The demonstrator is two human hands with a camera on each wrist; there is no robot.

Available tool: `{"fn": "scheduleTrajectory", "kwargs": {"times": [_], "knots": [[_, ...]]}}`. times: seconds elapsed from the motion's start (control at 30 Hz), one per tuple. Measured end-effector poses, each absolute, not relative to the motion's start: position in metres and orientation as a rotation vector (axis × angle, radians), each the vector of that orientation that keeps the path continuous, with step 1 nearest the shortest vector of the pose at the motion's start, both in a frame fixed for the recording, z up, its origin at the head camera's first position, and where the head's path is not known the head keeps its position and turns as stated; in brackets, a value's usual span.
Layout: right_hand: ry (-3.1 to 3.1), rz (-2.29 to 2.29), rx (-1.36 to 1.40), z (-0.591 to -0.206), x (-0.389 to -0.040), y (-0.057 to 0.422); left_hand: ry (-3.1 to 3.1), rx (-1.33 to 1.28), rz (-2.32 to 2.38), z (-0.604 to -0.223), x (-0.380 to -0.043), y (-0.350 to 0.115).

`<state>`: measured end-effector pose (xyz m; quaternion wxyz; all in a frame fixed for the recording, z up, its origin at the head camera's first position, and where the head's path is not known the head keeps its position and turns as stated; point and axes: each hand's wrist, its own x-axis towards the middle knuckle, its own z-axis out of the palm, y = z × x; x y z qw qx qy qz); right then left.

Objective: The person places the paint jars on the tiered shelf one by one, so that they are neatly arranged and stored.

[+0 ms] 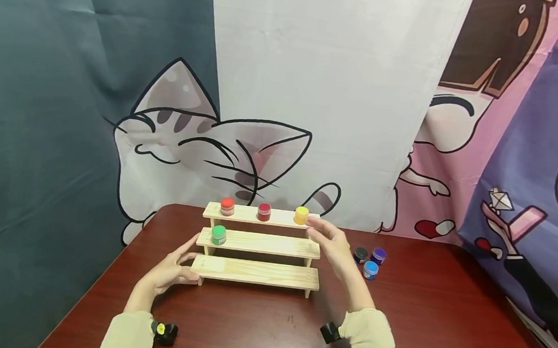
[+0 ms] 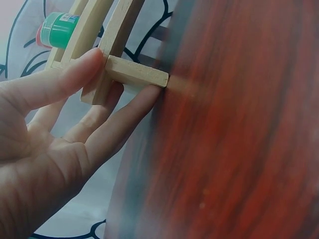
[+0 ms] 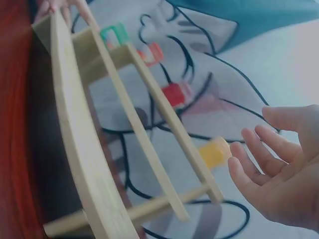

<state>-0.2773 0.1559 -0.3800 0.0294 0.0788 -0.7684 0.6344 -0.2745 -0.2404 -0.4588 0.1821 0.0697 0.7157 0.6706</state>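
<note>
A three-step wooden stand (image 1: 256,271) carries small paint jars. On its top step are an orange-red jar (image 1: 227,207), a dark red jar (image 1: 264,212) and a yellow jar (image 1: 301,215); a green jar (image 1: 218,235) sits at the left of the middle step. My left hand (image 1: 167,272) grips the stand's left end at the lowest step, thumb on the shelf edge and fingers around the leg (image 2: 137,72). Beside the yellow jar, my right hand (image 1: 334,248) is spread with nothing in it; in the right wrist view its loosely bent fingers (image 3: 244,167) are close to that jar.
Right of the stand, several more jars stand on the dark red table (image 1: 426,306), among them a black jar (image 1: 360,255), a purple jar (image 1: 378,255) and a blue jar (image 1: 370,269). My right forearm partly hides that group. A printed cloth (image 1: 344,92) hangs behind the table.
</note>
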Motion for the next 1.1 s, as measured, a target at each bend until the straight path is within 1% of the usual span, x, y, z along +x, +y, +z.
{"fn": "scheduleTrajectory", "kwargs": {"times": [0.23, 0.47, 0.6, 0.9, 1.1], "knots": [[-2.317, 1.979, 0.136, -0.384, -0.270, 0.181, 2.009, 0.200, 1.902, -0.459, -0.272, -0.243], [-2.115, 2.151, 0.010, -0.393, -0.267, 0.210, 2.002, 0.218, 1.896, -0.456, -0.273, -0.244], [-2.042, 2.176, -0.034, -0.402, -0.267, 0.224, 1.990, 0.229, 1.898, -0.457, -0.274, -0.243], [-1.962, 2.210, -0.205, -0.420, -0.269, 0.234, 1.985, 0.256, 1.894, -0.460, -0.277, -0.242], [-1.925, 2.196, -0.270, -0.430, -0.268, 0.245, 1.993, 0.269, 1.889, -0.460, -0.275, -0.241]]}}
